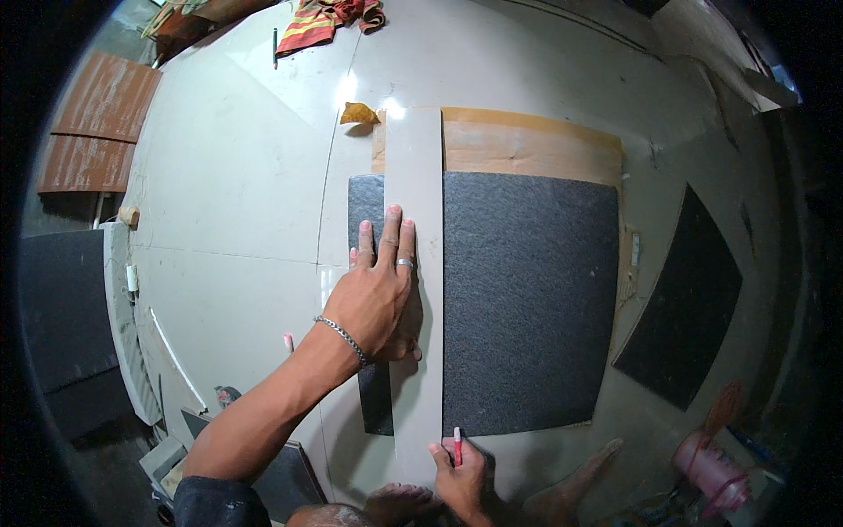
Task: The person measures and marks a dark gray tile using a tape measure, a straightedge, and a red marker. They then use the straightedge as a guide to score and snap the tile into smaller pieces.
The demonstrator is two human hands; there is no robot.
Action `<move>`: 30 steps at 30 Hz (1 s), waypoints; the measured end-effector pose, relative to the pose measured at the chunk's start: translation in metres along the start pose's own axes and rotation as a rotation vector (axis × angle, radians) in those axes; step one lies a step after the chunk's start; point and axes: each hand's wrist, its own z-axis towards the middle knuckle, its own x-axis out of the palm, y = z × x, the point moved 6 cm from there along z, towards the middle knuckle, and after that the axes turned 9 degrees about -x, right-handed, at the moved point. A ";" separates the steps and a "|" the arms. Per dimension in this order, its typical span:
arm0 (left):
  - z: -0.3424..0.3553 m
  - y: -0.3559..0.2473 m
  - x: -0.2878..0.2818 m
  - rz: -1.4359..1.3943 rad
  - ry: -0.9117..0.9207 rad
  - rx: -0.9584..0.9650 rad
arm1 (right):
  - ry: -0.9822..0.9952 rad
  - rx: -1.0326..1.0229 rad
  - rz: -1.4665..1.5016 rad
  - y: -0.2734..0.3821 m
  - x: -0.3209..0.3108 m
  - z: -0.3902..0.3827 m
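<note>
A long pale grey strip (414, 158) lies lengthwise across a dark grey textured tile (531, 299). A narrow part of the tile shows on the strip's left side. My left hand (373, 299) lies on the strip and the tile's left part, fingers stretched out, pressing down and gripping nothing. At the tile's near edge, beside the strip, my right hand (461, 479) holds a red and white marker (457, 448) upright between its fingers. Under the tile, a sheet of brown cardboard (531, 145) shows along the far side.
Another dark tile piece (685, 303) lies on the floor at the right. A dry leaf (358, 113), a dark pencil (275, 48) and a striped cloth (325, 25) lie farther off. A pink container (707, 470) is at the near right. My bare feet (399, 502) are close by.
</note>
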 end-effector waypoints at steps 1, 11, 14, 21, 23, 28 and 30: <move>0.000 -0.001 0.000 -0.009 0.015 -0.001 | 0.001 -0.013 -0.004 0.000 0.000 0.000; 0.006 -0.009 0.007 0.178 -0.016 0.023 | -0.049 -0.021 0.068 -0.008 0.002 0.001; 0.007 -0.011 0.005 0.135 -0.023 0.009 | -0.066 -0.092 0.036 -0.003 0.000 0.002; 0.000 -0.023 -0.008 0.202 -0.157 0.070 | 0.016 0.021 0.147 -0.010 0.002 0.001; 0.002 -0.021 -0.004 0.219 -0.092 0.015 | -0.008 0.018 0.166 -0.010 0.004 0.001; 0.001 -0.025 -0.008 0.284 -0.163 0.024 | -0.125 -0.065 0.196 -0.004 0.005 0.002; 0.001 -0.027 -0.010 0.294 -0.209 0.083 | -0.084 -0.042 0.212 -0.005 0.005 0.002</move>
